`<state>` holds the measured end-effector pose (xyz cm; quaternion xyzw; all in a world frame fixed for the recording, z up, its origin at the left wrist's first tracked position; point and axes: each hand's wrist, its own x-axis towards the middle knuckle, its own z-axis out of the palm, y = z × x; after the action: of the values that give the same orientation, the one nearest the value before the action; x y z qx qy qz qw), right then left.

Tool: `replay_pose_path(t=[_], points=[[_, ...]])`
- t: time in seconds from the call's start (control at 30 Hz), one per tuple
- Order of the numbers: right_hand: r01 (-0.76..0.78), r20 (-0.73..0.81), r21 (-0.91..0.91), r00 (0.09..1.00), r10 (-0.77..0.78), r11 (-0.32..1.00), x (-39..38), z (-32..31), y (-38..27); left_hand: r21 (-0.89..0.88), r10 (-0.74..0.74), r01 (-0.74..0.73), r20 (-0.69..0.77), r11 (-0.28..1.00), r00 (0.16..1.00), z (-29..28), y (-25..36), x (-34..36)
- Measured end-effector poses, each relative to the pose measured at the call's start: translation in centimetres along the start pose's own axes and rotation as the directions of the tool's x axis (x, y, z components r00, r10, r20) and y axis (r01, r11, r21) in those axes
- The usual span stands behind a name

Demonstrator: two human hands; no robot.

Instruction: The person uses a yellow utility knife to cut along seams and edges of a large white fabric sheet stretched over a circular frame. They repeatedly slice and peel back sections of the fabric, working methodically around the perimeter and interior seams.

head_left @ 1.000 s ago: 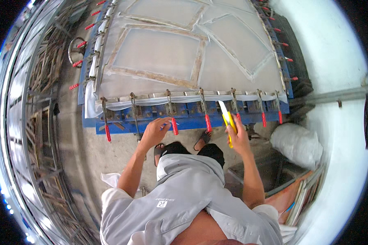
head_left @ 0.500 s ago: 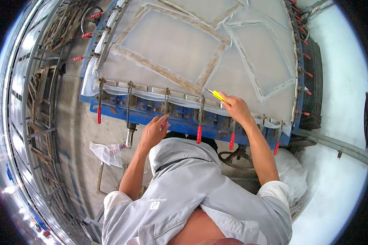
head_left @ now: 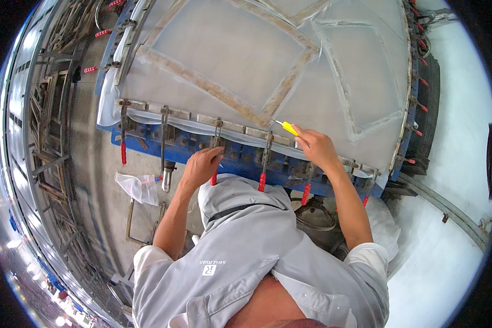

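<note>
Right hand (head_left: 314, 145) grasps a yellow cutter (head_left: 290, 129) by the near corner of a large wooden frame (head_left: 199, 80)

Nearest, both forearms reach forward past a grey garment (head_left: 240, 246) with white sleeves. On the floor at left lies a clear plastic bag (head_left: 138, 187); at right, below the table's near side, sits a round handwheel (head_left: 314, 224).

Next comes the left hand (head_left: 202, 165), fingers bent and palm down, at a clamp with a red handle (head_left: 214, 179). Whether those fingers hold anything cannot be told, since the palm faces away. Other red-handled clamps stand along the same near side, over the blue table edge (head_left: 240, 158).

Just beyond the clamps, the right hand is closed around the cutter's yellow body, its thin tip pointing far and left. That tip is just beside the large frame's near corner; contact cannot be made out.

A pale mesh sheet (head_left: 311, 106) spreads over the table, its loose margin hanging at the near and left sides. The large wooden frame lies slanted at left, with a narrower pale frame (head_left: 341, 82) to its right. Farther off, another frame (head_left: 311, 11) runs out of view.
</note>
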<state>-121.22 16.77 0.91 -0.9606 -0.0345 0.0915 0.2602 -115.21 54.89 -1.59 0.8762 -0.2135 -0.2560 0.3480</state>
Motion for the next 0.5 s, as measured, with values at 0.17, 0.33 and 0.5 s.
replay_pose_path(t=[0.17, 0.33, 0.5], points=[[-0.008, 0.016, -0.041, 1.0, 0.009, 0.999, -0.1, 0.3, -0.3, -0.001, -0.067, 0.067, -0.023, 0.998, 0.998, 0.0, 0.6, -0.6], [-0.005, 0.039, -0.116, 0.999, 0.01, 0.993, -0.4, 0.0, -0.9, 0.026, -0.097, 0.096, 0.034, 0.995, 0.995, -0.2, 1.0, 0.1], [-0.01, 0.19, -0.252, 0.98, 0.059, 0.968, -0.9, -0.7, -0.2, 0.032, -0.078, 0.077, 0.035, 0.997, 0.996, 0.0, 1.2, 0.3]])
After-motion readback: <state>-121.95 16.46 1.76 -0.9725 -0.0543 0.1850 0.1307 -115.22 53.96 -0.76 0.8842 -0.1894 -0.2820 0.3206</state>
